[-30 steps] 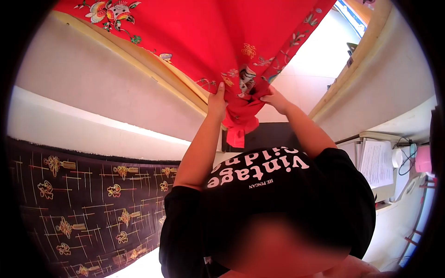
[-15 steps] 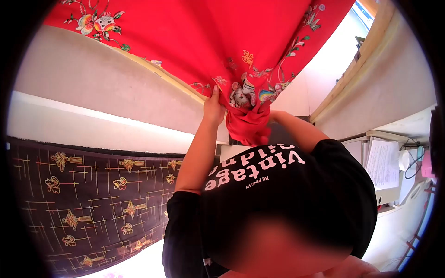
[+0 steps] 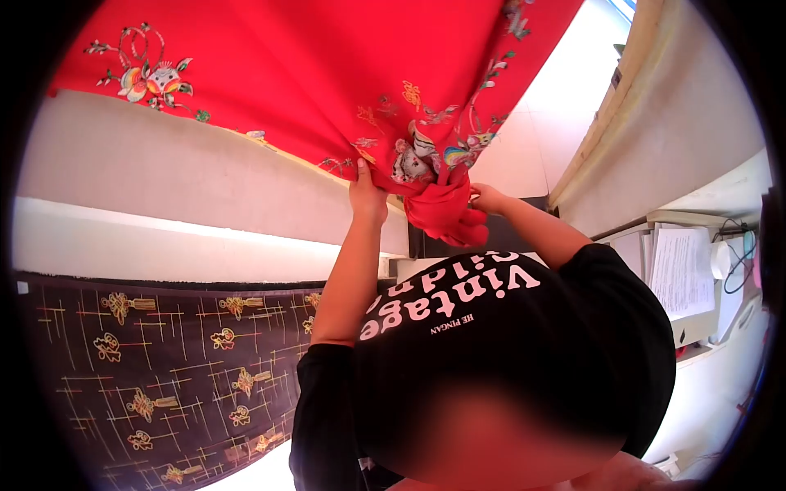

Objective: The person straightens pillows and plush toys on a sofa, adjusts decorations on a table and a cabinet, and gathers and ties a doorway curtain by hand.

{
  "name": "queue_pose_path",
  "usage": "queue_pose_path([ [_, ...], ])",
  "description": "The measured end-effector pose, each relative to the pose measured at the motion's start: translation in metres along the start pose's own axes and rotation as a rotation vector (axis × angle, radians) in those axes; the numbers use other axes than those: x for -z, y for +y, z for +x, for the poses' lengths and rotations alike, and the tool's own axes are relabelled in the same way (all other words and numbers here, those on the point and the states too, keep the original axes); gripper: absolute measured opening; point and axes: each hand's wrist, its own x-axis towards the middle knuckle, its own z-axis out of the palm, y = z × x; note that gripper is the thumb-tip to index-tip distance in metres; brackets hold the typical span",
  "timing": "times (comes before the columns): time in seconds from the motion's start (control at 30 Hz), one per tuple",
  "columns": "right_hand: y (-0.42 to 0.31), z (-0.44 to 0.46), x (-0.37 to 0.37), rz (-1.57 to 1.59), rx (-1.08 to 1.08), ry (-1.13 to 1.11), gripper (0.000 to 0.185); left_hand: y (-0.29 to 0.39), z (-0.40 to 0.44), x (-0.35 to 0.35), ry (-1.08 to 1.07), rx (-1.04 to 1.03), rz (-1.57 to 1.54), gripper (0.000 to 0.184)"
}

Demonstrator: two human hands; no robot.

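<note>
A large red cloth (image 3: 303,74) with embroidered flowers, animal faces and gold characters spreads across the top of the view. Its near edge is gathered into a twisted, knot-like bunch (image 3: 442,214) that hangs in front of my chest. On the left of the bunch, my left hand (image 3: 368,196) is closed on the cloth's edge, thumb on top and fingers hidden underneath. My right hand (image 3: 489,199) is at the bunch's right side, its fingertips pinched against the red fabric.
Dark brown fabric with gold patterns (image 3: 172,360) hangs at the lower left, below a pale ledge (image 3: 164,225). Papers (image 3: 684,270) and cables (image 3: 737,262) sit on a shelf at right. A wood-edged pale panel (image 3: 655,139) rises at upper right.
The cloth and bunch have shifted slightly in view, with the cloth further left. My right hand has come more into sight beside the bunch; my left hand keeps its hold.
</note>
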Motion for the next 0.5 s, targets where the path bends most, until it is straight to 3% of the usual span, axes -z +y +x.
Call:
queue_pose_path([
  [0.03, 0.003, -0.005, -0.002, 0.233, 0.019, 0.038, 0.036, -0.002, 0.0, 0.0, 0.004, -0.004, -0.005, 0.051],
  [0.13, -0.012, -0.027, -0.002, 0.511, -0.142, 0.08, 0.045, -0.002, 0.0, -0.005, 0.029, -0.021, -0.001, 0.052],
  [0.27, -0.021, -0.033, -0.035, 0.255, 0.076, -0.094, 0.048, -0.01, 0.009, 0.001, -0.028, -0.044, 0.014, 0.055],
  [0.3, -0.034, -0.034, -0.039, -0.435, 0.14, 0.101, 0.05, -0.005, 0.005, -0.001, -0.04, 0.004, 0.061, 0.055],
  [0.33, -0.032, -0.024, -0.043, -0.523, 0.13, 0.112, 0.044, -0.008, 0.003, 0.002, -0.081, -0.045, 0.1, 0.051],
  [0.37, -0.02, -0.004, -0.051, -0.562, 0.094, 0.138, 0.036, -0.013, -0.003, 0.006, -0.044, -0.059, 0.325, 0.049],
  [0.4, -0.044, -0.019, -0.056, -0.606, -0.001, 0.161, 0.033, -0.02, -0.002, 0.026, -0.212, -0.07, 0.626, 0.052],
  [0.47, -0.037, -0.014, -0.061, -0.707, 0.053, 0.231, 0.025, -0.046, 0.009, 0.067, -0.498, -0.457, 1.502, 0.061],
  [0.5, -0.026, -0.003, -0.06, -0.775, 0.144, 0.215, 0.022, -0.064, 0.005, 0.078, -0.553, -0.4, 1.483, 0.064],
])
